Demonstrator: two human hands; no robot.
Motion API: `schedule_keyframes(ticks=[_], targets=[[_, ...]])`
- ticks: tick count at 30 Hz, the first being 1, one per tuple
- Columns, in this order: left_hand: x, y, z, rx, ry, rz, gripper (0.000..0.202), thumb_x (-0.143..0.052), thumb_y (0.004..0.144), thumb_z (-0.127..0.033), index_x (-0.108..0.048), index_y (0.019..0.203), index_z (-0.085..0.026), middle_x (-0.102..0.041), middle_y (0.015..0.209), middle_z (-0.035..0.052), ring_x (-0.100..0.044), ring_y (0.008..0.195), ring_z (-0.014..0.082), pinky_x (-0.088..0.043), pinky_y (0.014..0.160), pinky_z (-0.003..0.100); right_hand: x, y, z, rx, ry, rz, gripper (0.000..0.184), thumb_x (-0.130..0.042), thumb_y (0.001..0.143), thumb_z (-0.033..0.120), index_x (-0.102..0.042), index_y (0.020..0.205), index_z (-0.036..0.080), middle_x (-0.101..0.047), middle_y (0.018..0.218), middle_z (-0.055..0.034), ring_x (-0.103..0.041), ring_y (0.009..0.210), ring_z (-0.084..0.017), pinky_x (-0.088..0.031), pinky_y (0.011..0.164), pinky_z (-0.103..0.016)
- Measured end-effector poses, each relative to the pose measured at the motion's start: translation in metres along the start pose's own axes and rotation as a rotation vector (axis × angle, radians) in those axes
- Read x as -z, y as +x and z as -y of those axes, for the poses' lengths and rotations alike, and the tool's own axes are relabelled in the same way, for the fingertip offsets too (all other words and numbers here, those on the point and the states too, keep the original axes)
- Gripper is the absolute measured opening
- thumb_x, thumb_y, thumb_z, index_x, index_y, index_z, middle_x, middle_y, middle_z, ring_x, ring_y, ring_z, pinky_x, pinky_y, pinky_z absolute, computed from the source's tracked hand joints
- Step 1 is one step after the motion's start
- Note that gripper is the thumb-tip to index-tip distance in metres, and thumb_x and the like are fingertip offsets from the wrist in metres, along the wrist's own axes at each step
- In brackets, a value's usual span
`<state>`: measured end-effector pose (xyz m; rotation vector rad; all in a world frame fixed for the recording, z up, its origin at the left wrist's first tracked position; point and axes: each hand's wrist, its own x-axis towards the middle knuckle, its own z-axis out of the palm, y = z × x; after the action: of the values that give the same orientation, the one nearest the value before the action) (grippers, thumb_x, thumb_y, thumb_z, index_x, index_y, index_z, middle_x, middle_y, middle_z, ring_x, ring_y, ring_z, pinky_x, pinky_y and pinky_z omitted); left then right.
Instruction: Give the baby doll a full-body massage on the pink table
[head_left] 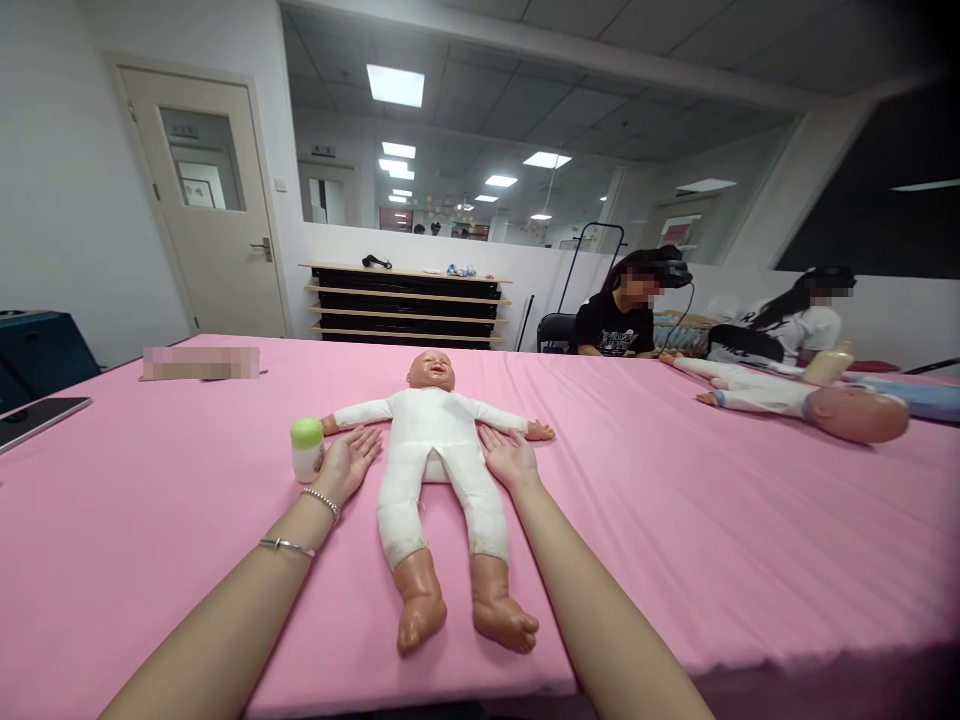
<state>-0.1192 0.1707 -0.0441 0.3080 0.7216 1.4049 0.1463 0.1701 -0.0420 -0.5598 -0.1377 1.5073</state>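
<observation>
A baby doll (433,425) with a white cloth body lies on its back on the pink-covered table (637,560), head away from me and feet toward me. My left hand (354,460) rests palm up beside the doll, below its outstretched arm, fingers extended and holding nothing. On the doll's other side my right hand (510,455) also lies palm up and open, its fingers close to the white torso. A small white bottle with a green cap (307,450) stands just left of my left wrist.
Another doll (855,412) lies at the right, near a cream bottle (828,364). Two people (619,310) wearing headsets sit across the table. A tablet-like device (41,422) is at the left edge, and a blurred flat item (200,363) lies at the far left.
</observation>
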Motion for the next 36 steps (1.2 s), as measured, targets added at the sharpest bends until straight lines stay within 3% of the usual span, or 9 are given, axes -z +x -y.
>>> schedule_keyframes(ticks=[14, 22, 29, 36], targets=[[0.0016, 0.0023, -0.0004, -0.03, -0.027, -0.032, 0.029, -0.043, 0.078, -0.008, -0.051, 0.105, -0.01, -0.049, 0.127, 0.0183, -0.046, 0.121, 0.0247, -0.046, 0.097, 0.036, 0.0029, 0.0039, 0.0002, -0.006, -0.013, 0.013, 0.05, -0.031, 0.089, 0.027, -0.031, 0.134, 0.007, -0.036, 0.14, -0.012, -0.036, 0.129, -0.016, -0.048, 0.093, -0.029], [-0.0005, -0.0029, -0.0027, -0.045, -0.043, -0.036, 0.02, -0.042, 0.078, -0.009, -0.053, 0.093, -0.011, -0.052, 0.122, 0.0161, -0.048, 0.12, 0.0237, -0.041, 0.101, 0.037, 0.0018, 0.0018, 0.0003, -0.009, -0.013, 0.01, 0.048, -0.031, 0.088, 0.028, -0.033, 0.133, 0.01, -0.036, 0.14, -0.0113, -0.039, 0.126, -0.015, -0.049, 0.09, -0.029], [-0.0005, -0.0009, -0.0022, -0.034, -0.039, -0.049, 0.026, -0.041, 0.078, -0.008, -0.052, 0.102, -0.011, -0.051, 0.124, 0.0167, -0.047, 0.12, 0.0232, -0.044, 0.099, 0.036, 0.0024, 0.0032, 0.0009, -0.027, 0.019, 0.025, 0.053, -0.031, 0.088, 0.029, -0.027, 0.136, 0.006, -0.036, 0.14, -0.0127, -0.036, 0.129, -0.017, -0.047, 0.093, -0.029], [0.0024, 0.004, -0.0015, -0.024, -0.016, -0.036, 0.039, -0.039, 0.08, -0.008, -0.044, 0.119, -0.012, -0.041, 0.136, 0.0164, -0.043, 0.124, 0.0224, -0.043, 0.099, 0.036, 0.0042, 0.0047, 0.0005, -0.012, 0.011, 0.029, 0.053, -0.029, 0.089, 0.03, -0.027, 0.135, 0.004, -0.036, 0.139, -0.0156, -0.036, 0.129, -0.017, -0.047, 0.093, -0.029]])
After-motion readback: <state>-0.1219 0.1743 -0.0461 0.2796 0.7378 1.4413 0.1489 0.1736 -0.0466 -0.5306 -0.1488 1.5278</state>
